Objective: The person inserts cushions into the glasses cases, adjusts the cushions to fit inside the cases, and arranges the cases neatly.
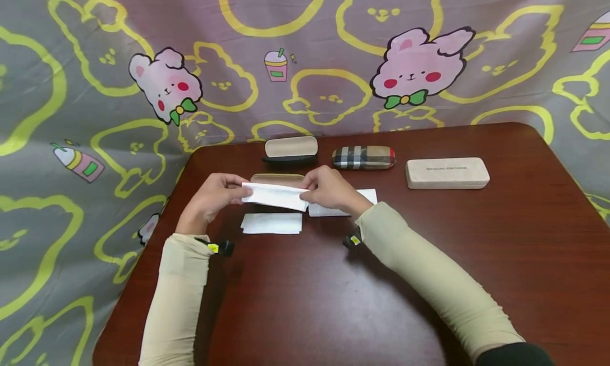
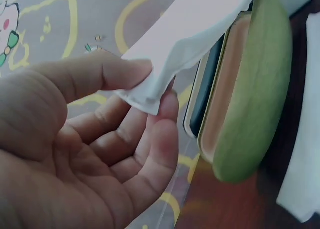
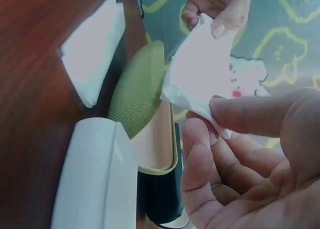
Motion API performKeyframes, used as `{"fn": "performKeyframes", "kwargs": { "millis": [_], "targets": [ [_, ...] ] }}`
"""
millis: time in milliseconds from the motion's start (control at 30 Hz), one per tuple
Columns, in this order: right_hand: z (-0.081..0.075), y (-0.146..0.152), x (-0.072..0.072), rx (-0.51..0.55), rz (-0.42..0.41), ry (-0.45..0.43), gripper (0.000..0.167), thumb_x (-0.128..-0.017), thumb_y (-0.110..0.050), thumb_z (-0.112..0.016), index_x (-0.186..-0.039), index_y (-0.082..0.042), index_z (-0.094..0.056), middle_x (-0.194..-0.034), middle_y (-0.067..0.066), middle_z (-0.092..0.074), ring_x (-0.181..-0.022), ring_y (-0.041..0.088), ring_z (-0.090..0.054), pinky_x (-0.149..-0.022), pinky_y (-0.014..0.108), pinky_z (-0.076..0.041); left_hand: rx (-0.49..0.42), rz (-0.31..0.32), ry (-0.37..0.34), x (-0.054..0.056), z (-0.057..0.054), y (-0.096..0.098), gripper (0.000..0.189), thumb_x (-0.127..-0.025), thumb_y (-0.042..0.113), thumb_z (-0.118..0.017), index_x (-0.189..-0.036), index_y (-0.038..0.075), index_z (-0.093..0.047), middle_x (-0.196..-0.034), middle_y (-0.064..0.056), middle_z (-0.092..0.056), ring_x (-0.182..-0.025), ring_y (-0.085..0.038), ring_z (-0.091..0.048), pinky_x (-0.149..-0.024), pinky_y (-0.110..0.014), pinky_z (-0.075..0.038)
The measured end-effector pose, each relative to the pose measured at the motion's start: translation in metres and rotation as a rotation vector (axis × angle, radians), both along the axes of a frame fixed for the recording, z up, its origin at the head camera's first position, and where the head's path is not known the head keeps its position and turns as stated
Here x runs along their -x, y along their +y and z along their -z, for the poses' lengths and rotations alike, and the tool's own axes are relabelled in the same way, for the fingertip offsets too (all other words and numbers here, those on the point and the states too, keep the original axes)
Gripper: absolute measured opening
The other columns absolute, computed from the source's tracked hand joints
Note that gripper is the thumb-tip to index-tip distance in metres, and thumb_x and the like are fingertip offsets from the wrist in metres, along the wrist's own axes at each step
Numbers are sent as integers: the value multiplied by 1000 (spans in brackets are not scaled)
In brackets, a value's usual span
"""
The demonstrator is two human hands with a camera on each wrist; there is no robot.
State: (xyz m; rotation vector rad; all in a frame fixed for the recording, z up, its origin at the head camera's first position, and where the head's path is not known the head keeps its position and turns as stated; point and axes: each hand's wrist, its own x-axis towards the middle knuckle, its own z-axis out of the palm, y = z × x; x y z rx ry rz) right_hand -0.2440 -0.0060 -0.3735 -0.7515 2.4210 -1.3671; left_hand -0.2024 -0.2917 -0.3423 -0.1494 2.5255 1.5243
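Note:
A folded white strip [image 1: 276,195], paper or cloth, is stretched between both hands above the table. My left hand [image 1: 216,196] pinches its left end between thumb and fingers, with the palm visible in the left wrist view. The opposite end is pinched by my right hand [image 1: 331,188]. Just behind and below the strip lies an open green glasses case [image 2: 257,89] with a tan lining, partly hidden in the head view. Another folded white piece [image 1: 271,223] rests on the table in front. A third white piece [image 1: 329,210] lies under the right wrist, partly covered.
Along the back of the brown table [image 1: 333,281] stand an open black glasses case [image 1: 290,148], a closed plaid glasses case [image 1: 364,158] and, farther right, a closed off-white case [image 1: 448,173] with printed lettering. A patterned curtain [image 1: 314,53] hangs behind the table.

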Motion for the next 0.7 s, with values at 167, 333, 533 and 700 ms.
{"fn": "performKeyframes", "kwargs": {
  "millis": [167,333,533,700],
  "targets": [
    [0,-14,17,-43,10,-7,10,-89,-10,-74,-97,-5,-76,-80,3,-70,-73,16,-61,-66,31,-48,-12,-81,6,15,4,-6,35,-89,6,-76,-114,-16,-64,-92,-11,-68,-74,-17,-65,-71,-30,-58],
    [6,-25,25,-83,38,-30,15,-90,-8,-73,-103,-3,-77,-83,3,-71,-78,18,-61,-71,32,-50,39,-135,-39,25,17,-9,35,-91,9,-75,-114,-13,-63,-98,-14,-64,-77,-21,-64,-84,-42,-56],
    [14,-31,27,-134,51,-37,27,-90,-9,-74,-115,-1,-74,-101,8,-72,-96,23,-59,-82,35,-51,70,-159,-58,28,31,-8,33,-92,9,-73,-116,-12,-64,-97,-15,-64,-77,-25,-62,-86,-48,-54],
    [20,-32,29,-169,56,-18,20,-89,-8,-73,-109,-3,-75,-81,4,-69,-88,22,-58,-75,33,-50,58,-172,-51,30,38,-4,32,-92,7,-72,-116,-12,-65,-93,-13,-64,-71,-19,-58,-79,-40,-54]
  ]
}}
